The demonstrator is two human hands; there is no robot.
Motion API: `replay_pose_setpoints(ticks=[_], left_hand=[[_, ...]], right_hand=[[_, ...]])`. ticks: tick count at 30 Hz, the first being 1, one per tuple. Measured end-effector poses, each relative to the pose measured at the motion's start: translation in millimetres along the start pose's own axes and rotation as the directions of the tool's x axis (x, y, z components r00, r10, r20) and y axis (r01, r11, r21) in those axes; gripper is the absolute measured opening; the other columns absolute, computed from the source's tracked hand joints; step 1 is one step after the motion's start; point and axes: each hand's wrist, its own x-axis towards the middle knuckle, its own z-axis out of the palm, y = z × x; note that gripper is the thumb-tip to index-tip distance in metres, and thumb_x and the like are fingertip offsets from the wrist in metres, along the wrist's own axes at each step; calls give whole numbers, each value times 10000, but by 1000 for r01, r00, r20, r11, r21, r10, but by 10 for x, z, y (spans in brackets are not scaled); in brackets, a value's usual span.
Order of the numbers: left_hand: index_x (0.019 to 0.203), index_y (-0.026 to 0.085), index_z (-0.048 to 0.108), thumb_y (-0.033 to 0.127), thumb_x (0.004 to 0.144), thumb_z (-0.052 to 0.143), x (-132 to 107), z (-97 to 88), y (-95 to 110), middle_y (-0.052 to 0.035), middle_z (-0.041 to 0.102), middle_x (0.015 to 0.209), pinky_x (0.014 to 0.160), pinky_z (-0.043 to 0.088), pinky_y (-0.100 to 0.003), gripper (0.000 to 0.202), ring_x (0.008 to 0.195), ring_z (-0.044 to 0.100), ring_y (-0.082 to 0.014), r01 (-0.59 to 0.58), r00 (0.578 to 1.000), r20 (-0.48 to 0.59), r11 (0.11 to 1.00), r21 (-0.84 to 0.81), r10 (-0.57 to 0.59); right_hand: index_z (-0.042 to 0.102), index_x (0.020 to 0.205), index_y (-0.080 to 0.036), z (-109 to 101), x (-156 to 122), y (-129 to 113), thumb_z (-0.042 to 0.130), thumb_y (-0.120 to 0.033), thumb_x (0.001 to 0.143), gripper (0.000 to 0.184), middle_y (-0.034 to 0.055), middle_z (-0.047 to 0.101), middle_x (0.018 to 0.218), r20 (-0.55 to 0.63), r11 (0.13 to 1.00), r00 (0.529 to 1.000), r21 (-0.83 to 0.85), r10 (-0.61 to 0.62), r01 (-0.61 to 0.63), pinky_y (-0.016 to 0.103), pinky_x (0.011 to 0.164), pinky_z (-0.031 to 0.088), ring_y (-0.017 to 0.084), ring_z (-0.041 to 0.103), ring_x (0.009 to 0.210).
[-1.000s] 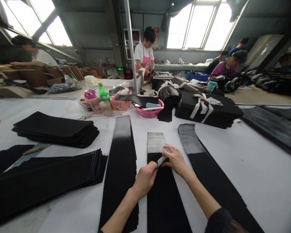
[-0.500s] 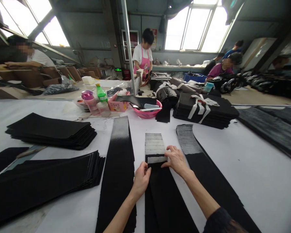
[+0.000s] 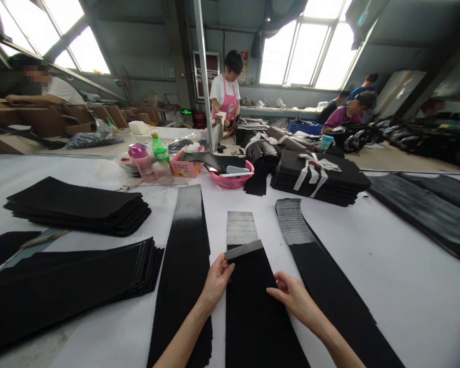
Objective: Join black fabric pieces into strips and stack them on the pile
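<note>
A long black strip point(image 3: 258, 306) with a narrow grey band across its far end lies before me, lifted slightly at that end. My left hand point(image 3: 216, 281) pinches its far left corner between thumb and fingers. Lower down, at the strip's right edge, my right hand point(image 3: 295, 296) grips with thumb and fingertips. Beneath it, more black material shows a pale, streaked end point(image 3: 241, 227) jutting out beyond the lifted strip. To the left lies another black strip point(image 3: 184, 271) with a greyish end; on the right is a curved pile of strips point(image 3: 322, 276) with a pale streaked end.
Two stacks of black pieces point(image 3: 76, 207) lie on the left of the white tabletop point(image 3: 417, 266). Farther back are a pink basin point(image 3: 230, 181), a green bottle point(image 3: 160, 148) and a tied black bundle point(image 3: 322, 176). Several people work beyond.
The strip's banded end has been raised and tilted, its right side now farther away. My right hand has moved from the far end down the strip's right edge. My left hand keeps its corner.
</note>
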Motion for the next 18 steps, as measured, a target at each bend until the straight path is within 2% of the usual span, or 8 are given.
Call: replay_pose_setpoints(ticks=[3, 5, 7, 9, 11, 13, 15, 18], left_hand=[[1004, 187, 477, 423, 860, 560, -8, -4, 4, 58, 478, 669, 482, 331, -158, 288, 541, 448, -71, 44, 998, -31, 998, -33, -45], [1003, 189, 452, 437, 846, 567, 8, -4, -17, 56, 513, 651, 457, 333, -158, 315, 511, 471, -77, 80, 995, -57, 996, -35, -82], [998, 192, 430, 437, 826, 583, 34, -4, -36, 67, 513, 605, 424, 324, -157, 337, 460, 463, -78, 117, 990, -80, 993, -20, -118], [1002, 194, 423, 418, 804, 602, 57, -4, -41, 84, 495, 567, 393, 315, -157, 349, 416, 451, -79, 148, 985, -90, 989, 8, -146], [1030, 194, 422, 392, 789, 612, 66, -2, -29, 92, 487, 562, 372, 322, -163, 366, 398, 464, -88, 161, 983, -95, 986, 46, -156], [1073, 195, 421, 366, 773, 625, 52, 3, -10, 98, 483, 570, 346, 321, -174, 401, 374, 473, -98, 159, 983, -105, 983, 95, -149], [1131, 204, 423, 336, 761, 637, 15, 4, 3, 104, 478, 593, 317, 295, -183, 448, 334, 451, -94, 151, 984, -119, 978, 146, -134], [1205, 224, 433, 278, 773, 626, -56, -1, -3, 103, 457, 638, 349, 305, -187, 476, 345, 437, -75, 111, 988, -140, 947, 300, -71]], right_hand=[[616, 785, -156, -33, -353, -57, 668, -285, 742, 145, -23, 588, 680, 259, 979, 963, 161, 77, -122, 209, 565, 408, 135, 558, 652], [643, 827, -159, -43, -559, -90, 693, -276, 714, 170, -22, 604, 673, 369, 942, 917, 225, 154, -249, 191, 523, 406, 130, 567, 618], [653, 919, -170, -39, -712, -131, 729, -319, 702, 274, -31, 591, 627, 432, 887, 877, 294, 208, -355, 179, 456, 376, 108, 537, 515], [640, 1027, -180, -16, -803, -191, 746, -391, 709, 396, -23, 607, 640, 458, 785, 874, 475, 164, -397, 192, 477, 411, 110, 549, 495], [630, 1073, -182, 34, -843, -256, 736, -442, 730, 443, 12, 653, 732, 413, 623, 907, 688, 87, -373, 234, 610, 483, 145, 626, 610], [638, 1045, -175, 110, -858, -290, 736, -457, 735, 430, 39, 678, 808, 367, 495, 927, 795, 70, -352, 276, 736, 502, 179, 665, 740], [646, 985, -169, 200, -877, -267, 753, -466, 722, 410, 31, 678, 774, 385, 490, 918, 784, 98, -381, 281, 769, 505, 176, 669, 740], [658, 927, -178, 326, -953, -155, 726, -549, 717, 432, 8, 657, 687, 431, 656, 896, 647, 106, -389, 282, 757, 517, 163, 663, 678]])
